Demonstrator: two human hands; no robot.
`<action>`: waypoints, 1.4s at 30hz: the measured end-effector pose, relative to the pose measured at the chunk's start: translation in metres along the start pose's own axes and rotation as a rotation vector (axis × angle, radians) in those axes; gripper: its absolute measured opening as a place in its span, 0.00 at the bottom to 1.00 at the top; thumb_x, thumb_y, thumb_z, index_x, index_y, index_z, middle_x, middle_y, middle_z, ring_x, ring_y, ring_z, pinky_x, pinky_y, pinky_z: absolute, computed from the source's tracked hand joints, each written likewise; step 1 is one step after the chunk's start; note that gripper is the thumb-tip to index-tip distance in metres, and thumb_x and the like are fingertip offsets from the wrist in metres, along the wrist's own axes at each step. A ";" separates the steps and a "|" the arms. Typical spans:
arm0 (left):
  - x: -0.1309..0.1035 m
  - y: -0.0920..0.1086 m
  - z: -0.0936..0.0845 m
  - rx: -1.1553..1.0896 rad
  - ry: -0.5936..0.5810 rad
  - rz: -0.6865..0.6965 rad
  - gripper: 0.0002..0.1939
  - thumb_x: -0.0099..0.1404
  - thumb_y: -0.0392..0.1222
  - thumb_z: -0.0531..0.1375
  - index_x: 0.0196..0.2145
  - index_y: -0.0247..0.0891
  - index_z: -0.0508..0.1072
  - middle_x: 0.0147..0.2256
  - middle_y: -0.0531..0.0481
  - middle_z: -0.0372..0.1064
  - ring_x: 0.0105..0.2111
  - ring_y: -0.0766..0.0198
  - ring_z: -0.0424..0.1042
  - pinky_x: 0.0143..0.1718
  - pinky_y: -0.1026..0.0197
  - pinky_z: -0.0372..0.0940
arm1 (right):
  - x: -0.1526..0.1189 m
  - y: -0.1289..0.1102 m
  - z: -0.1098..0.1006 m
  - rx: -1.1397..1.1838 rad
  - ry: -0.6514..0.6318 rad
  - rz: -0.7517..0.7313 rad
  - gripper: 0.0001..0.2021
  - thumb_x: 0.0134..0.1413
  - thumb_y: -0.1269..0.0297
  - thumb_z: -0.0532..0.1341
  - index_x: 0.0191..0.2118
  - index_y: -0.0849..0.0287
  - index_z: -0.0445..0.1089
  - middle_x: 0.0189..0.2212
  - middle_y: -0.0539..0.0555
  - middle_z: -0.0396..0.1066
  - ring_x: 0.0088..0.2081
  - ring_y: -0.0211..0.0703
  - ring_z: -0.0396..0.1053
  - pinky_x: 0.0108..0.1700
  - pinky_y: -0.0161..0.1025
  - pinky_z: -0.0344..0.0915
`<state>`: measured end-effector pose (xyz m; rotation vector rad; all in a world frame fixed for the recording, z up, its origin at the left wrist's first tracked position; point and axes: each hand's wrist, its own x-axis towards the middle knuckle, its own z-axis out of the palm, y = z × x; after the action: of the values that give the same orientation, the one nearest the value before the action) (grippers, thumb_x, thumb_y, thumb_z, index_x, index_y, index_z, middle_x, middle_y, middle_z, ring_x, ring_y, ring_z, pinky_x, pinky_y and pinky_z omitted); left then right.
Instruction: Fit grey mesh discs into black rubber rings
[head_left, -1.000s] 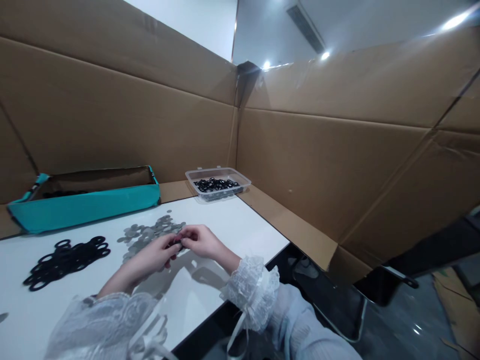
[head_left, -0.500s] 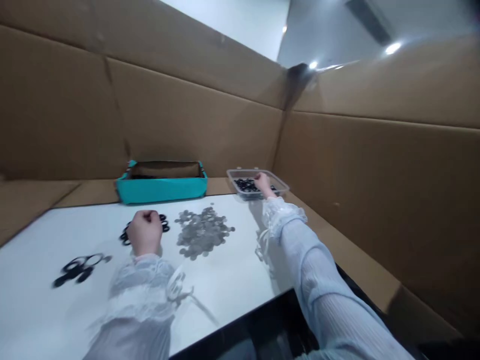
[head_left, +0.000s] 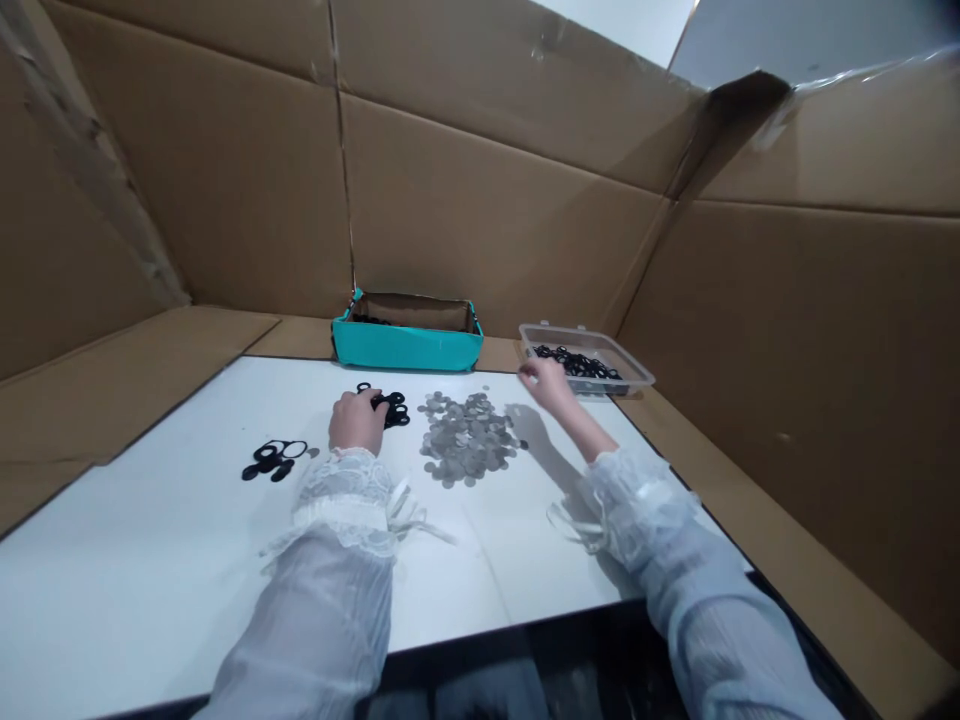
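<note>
My left hand [head_left: 357, 424] lies curled at the left side of a small pile of black ring-shaped pieces [head_left: 396, 410]. Its fingertips touch the pile, and whatever they pinch is hidden. Just in front of the clear plastic box [head_left: 637, 376], my right hand [head_left: 547, 384] hovers with thumb and fingers pinched together; anything between them is too small to make out. Inside that box are many black ring pieces [head_left: 581, 363]. Between my hands, grey discs [head_left: 469, 440] are spread in a heap on the white board [head_left: 450, 560].
Left of my left hand lies a loose group of black pieces [head_left: 268, 462] with a larger thin ring. A teal bin [head_left: 407, 347] with dark contents stands at the back. Cardboard walls [head_left: 487, 200] rise behind and at both sides.
My right hand has come out of the clear box to its near left side. My left hand has its fingers at the black pieces. The camera view has swung left.
</note>
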<state>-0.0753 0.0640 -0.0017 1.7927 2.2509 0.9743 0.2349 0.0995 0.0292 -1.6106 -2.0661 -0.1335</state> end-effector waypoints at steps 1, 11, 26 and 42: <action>0.000 0.000 0.002 0.003 -0.005 0.015 0.17 0.61 0.42 0.56 0.44 0.35 0.78 0.42 0.34 0.71 0.46 0.44 0.69 0.47 0.50 0.64 | -0.011 -0.015 0.007 0.030 -0.057 -0.031 0.06 0.56 0.71 0.60 0.33 0.60 0.75 0.34 0.57 0.76 0.40 0.47 0.71 0.45 0.42 0.60; -0.015 0.027 -0.011 -0.236 0.164 0.146 0.19 0.60 0.48 0.55 0.44 0.35 0.73 0.32 0.45 0.70 0.35 0.54 0.70 0.42 0.56 0.63 | -0.068 -0.057 0.018 0.355 -0.119 0.039 0.09 0.57 0.73 0.58 0.39 0.59 0.75 0.37 0.54 0.76 0.40 0.43 0.69 0.47 0.39 0.59; -0.059 0.052 0.008 -0.593 -0.164 0.257 0.22 0.55 0.46 0.54 0.44 0.33 0.74 0.35 0.44 0.73 0.31 0.60 0.69 0.36 0.59 0.66 | -0.053 -0.065 0.052 0.312 -0.124 0.235 0.02 0.52 0.70 0.63 0.33 0.59 0.73 0.38 0.58 0.74 0.47 0.51 0.65 0.51 0.46 0.57; -0.058 0.052 0.013 -0.610 -0.204 0.246 0.22 0.55 0.46 0.55 0.45 0.33 0.73 0.38 0.43 0.75 0.33 0.58 0.70 0.38 0.57 0.66 | -0.053 -0.049 0.054 0.581 -0.053 0.388 0.04 0.47 0.74 0.63 0.27 0.58 0.72 0.27 0.50 0.74 0.32 0.38 0.71 0.38 0.34 0.66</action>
<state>-0.0087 0.0218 -0.0016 1.7890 1.4198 1.2735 0.1804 0.0598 -0.0300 -1.5952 -1.5765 0.5933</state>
